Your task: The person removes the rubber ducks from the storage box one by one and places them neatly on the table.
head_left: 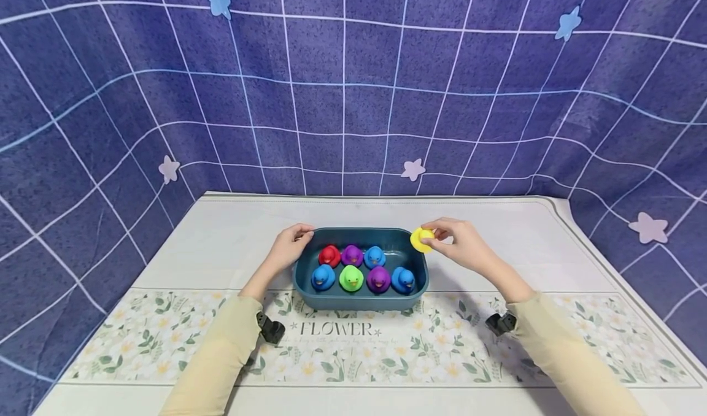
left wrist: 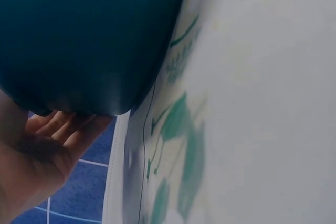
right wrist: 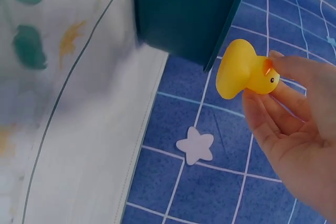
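A dark teal plastic basin [head_left: 361,303] stands on the table with several rubber ducks in two rows. The back row shows a red duck [head_left: 329,256], a purple one and a blue one; blue, green [head_left: 351,278] and purple ducks make up the front row. My left hand [head_left: 288,245] holds the basin's left end, and the left wrist view shows its fingers [left wrist: 79,135] against the outer wall. Between thumb and fingers, my right hand [head_left: 461,242] pinches a yellow rubber duck [right wrist: 239,72] at its head. That duck is tilted over the basin's right back corner.
A white table cover [head_left: 243,213] with a printed flower band [head_left: 182,336] lies under the basin. Behind and at both sides hangs a blue curtain [head_left: 353,109] with grid lines and stars. Small black devices [head_left: 270,329] are strapped to both wrists.
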`<state>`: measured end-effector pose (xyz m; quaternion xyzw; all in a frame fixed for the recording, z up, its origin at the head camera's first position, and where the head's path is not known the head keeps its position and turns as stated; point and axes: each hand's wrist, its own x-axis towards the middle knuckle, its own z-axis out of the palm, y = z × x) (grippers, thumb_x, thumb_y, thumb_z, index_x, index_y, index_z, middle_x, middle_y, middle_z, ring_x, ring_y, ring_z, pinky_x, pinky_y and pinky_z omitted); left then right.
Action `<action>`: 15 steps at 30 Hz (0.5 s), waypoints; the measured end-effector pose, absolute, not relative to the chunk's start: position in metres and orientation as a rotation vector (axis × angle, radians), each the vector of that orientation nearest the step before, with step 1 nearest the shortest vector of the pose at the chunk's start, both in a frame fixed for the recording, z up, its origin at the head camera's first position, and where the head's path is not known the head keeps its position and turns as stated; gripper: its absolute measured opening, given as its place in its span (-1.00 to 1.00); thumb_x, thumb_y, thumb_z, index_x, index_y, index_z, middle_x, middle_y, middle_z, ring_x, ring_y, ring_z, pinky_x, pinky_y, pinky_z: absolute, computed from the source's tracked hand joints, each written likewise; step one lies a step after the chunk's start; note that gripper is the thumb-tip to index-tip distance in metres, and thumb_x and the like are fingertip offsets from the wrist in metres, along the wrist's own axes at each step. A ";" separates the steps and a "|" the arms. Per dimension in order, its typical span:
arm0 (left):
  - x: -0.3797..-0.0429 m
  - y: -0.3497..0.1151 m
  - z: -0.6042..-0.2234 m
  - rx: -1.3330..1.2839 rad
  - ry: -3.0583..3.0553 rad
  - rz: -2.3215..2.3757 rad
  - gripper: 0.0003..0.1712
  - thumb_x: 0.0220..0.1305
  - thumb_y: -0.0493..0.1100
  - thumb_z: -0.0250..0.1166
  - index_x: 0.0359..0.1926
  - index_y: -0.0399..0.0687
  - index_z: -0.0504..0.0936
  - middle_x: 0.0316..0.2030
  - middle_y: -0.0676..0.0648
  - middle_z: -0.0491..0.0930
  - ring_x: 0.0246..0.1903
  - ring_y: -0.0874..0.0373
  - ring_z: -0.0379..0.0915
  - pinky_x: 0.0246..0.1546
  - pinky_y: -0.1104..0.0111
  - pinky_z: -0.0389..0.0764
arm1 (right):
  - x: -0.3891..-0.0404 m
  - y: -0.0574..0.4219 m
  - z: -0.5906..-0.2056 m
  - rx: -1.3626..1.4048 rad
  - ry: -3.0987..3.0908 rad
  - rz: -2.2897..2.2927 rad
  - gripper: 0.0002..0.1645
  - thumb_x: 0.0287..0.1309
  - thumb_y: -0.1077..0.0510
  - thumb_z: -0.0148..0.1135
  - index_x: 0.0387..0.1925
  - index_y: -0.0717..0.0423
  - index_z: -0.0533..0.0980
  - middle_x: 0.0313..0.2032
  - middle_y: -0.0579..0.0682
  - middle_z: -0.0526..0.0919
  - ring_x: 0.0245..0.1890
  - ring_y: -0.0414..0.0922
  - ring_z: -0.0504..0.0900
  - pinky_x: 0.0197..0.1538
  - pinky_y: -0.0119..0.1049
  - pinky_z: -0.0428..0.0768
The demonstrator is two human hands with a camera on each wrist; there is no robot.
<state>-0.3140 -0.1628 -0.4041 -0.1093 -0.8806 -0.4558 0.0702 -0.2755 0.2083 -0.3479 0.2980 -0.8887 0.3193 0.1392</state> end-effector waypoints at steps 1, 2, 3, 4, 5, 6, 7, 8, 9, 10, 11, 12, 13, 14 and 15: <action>-0.314 -0.163 -0.405 -0.326 -2.652 -1.369 -0.67 0.38 -0.19 0.07 0.04 -0.29 0.54 -0.03 -0.29 0.60 0.03 -0.15 0.49 0.08 0.08 0.47 | -0.275 0.210 -0.349 0.864 -2.564 0.925 -0.69 0.07 0.20 0.34 -0.13 0.28 0.61 -0.25 0.08 0.69 -0.37 -0.13 0.60 -0.24 -0.27 0.64; -0.314 -0.163 -0.406 -0.324 -2.652 -1.368 -0.67 0.37 -0.19 0.07 0.04 -0.29 0.55 -0.03 -0.29 0.60 0.03 -0.15 0.49 0.07 0.08 0.48 | -0.275 0.211 -0.349 0.869 -2.558 0.926 -0.69 0.07 0.21 0.34 -0.13 0.28 0.61 -0.25 0.08 0.69 -0.36 -0.13 0.60 -0.24 -0.28 0.64; -0.314 -0.164 -0.406 -0.326 -2.654 -1.367 -0.67 0.37 -0.19 0.07 0.04 -0.29 0.54 -0.03 -0.29 0.59 0.03 -0.15 0.49 0.07 0.08 0.48 | -0.275 0.213 -0.350 0.873 -2.554 0.929 -0.69 0.07 0.22 0.34 -0.13 0.29 0.60 -0.24 0.09 0.69 -0.36 -0.12 0.60 -0.24 -0.29 0.64; -0.314 -0.164 -0.406 -0.326 -2.656 -1.366 -0.67 0.38 -0.19 0.07 0.04 -0.29 0.54 -0.02 -0.28 0.59 0.03 -0.15 0.49 0.07 0.08 0.48 | -0.274 0.214 -0.351 0.875 -2.550 0.930 -0.69 0.06 0.23 0.34 -0.14 0.29 0.60 -0.24 0.10 0.69 -0.36 -0.11 0.60 -0.24 -0.28 0.64; -0.314 -0.164 -0.407 -0.328 -2.660 -1.363 -0.67 0.38 -0.19 0.07 0.04 -0.29 0.54 -0.02 -0.28 0.59 0.03 -0.15 0.49 0.06 0.08 0.48 | -0.273 0.215 -0.351 0.875 -2.549 0.934 -0.69 0.06 0.23 0.34 -0.14 0.30 0.60 -0.24 0.10 0.69 -0.36 -0.10 0.60 -0.23 -0.26 0.64; -0.313 -0.165 -0.407 -0.326 -2.661 -1.365 -0.67 0.38 -0.18 0.07 0.04 -0.29 0.54 -0.03 -0.28 0.60 0.02 -0.14 0.50 0.06 0.08 0.48 | -0.273 0.217 -0.351 0.872 -2.551 0.933 -0.69 0.06 0.23 0.34 -0.13 0.30 0.60 -0.23 0.11 0.69 -0.35 -0.10 0.61 -0.23 -0.25 0.64; -0.313 -0.165 -0.406 -0.324 -2.663 -1.365 -0.67 0.38 -0.18 0.07 0.04 -0.29 0.54 -0.03 -0.28 0.60 0.02 -0.14 0.50 0.05 0.08 0.49 | -0.273 0.218 -0.351 0.869 -2.553 0.932 -0.69 0.06 0.23 0.34 -0.13 0.30 0.60 -0.22 0.11 0.69 -0.34 -0.09 0.61 -0.22 -0.24 0.65; -0.313 -0.165 -0.406 -0.326 -2.664 -1.363 -0.67 0.38 -0.18 0.06 0.04 -0.29 0.54 -0.04 -0.28 0.60 0.01 -0.14 0.50 0.05 0.08 0.49 | -0.273 0.219 -0.351 0.866 -2.555 0.930 -0.69 0.06 0.23 0.33 -0.13 0.30 0.60 -0.21 0.12 0.68 -0.34 -0.08 0.61 -0.22 -0.22 0.65; -0.313 -0.165 -0.406 -0.330 -2.667 -1.356 -0.66 0.38 -0.19 0.06 0.05 -0.29 0.54 -0.04 -0.28 0.60 0.00 -0.14 0.50 0.04 0.08 0.49 | -0.273 0.220 -0.351 0.862 -2.557 0.926 -0.69 0.07 0.23 0.33 -0.13 0.30 0.60 -0.21 0.12 0.68 -0.33 -0.07 0.62 -0.21 -0.21 0.65; -0.313 -0.165 -0.405 -0.327 -2.667 -1.357 -0.66 0.38 -0.18 0.06 0.05 -0.29 0.54 -0.04 -0.28 0.60 0.00 -0.13 0.51 0.04 0.09 0.49 | -0.273 0.221 -0.350 0.858 -2.559 0.923 -0.69 0.07 0.23 0.33 -0.12 0.30 0.60 -0.21 0.12 0.68 -0.33 -0.07 0.62 -0.21 -0.20 0.65; -0.313 -0.165 -0.405 -0.325 -2.667 -1.353 -0.66 0.38 -0.18 0.06 0.05 -0.29 0.55 -0.04 -0.28 0.60 -0.01 -0.13 0.51 0.03 0.09 0.49 | -0.273 0.222 -0.350 0.855 -2.561 0.919 -0.69 0.07 0.23 0.33 -0.12 0.29 0.60 -0.21 0.12 0.68 -0.32 -0.06 0.62 -0.21 -0.19 0.65; -0.313 -0.165 -0.404 -0.325 -2.666 -1.352 -0.66 0.38 -0.18 0.07 0.05 -0.29 0.55 -0.04 -0.28 0.60 -0.01 -0.13 0.51 0.03 0.09 0.50 | -0.273 0.223 -0.350 0.853 -2.560 0.914 -0.69 0.07 0.23 0.33 -0.12 0.29 0.60 -0.21 0.12 0.69 -0.33 -0.06 0.62 -0.21 -0.19 0.64; -0.313 -0.165 -0.404 -0.331 -2.666 -1.341 -0.66 0.38 -0.18 0.06 0.05 -0.30 0.55 -0.04 -0.28 0.60 -0.01 -0.13 0.51 0.03 0.09 0.50 | -0.273 0.224 -0.350 0.855 -2.557 0.908 -0.69 0.07 0.23 0.33 -0.13 0.29 0.60 -0.21 0.12 0.69 -0.33 -0.06 0.62 -0.21 -0.19 0.64; -0.313 -0.165 -0.404 -0.335 -2.666 -1.339 -0.66 0.38 -0.18 0.06 0.05 -0.30 0.55 -0.03 -0.28 0.60 -0.01 -0.13 0.51 0.03 0.09 0.50 | -0.274 0.226 -0.350 0.858 -2.554 0.901 -0.69 0.07 0.23 0.33 -0.13 0.29 0.60 -0.21 0.12 0.69 -0.34 -0.06 0.62 -0.22 -0.20 0.64; -0.313 -0.165 -0.404 -0.337 -2.666 -1.338 -0.66 0.39 -0.17 0.06 0.05 -0.29 0.55 -0.02 -0.28 0.59 -0.01 -0.13 0.51 0.03 0.09 0.50 | -0.274 0.227 -0.351 0.857 -2.553 0.896 -0.69 0.07 0.23 0.33 -0.13 0.29 0.60 -0.22 0.12 0.69 -0.34 -0.06 0.62 -0.23 -0.20 0.64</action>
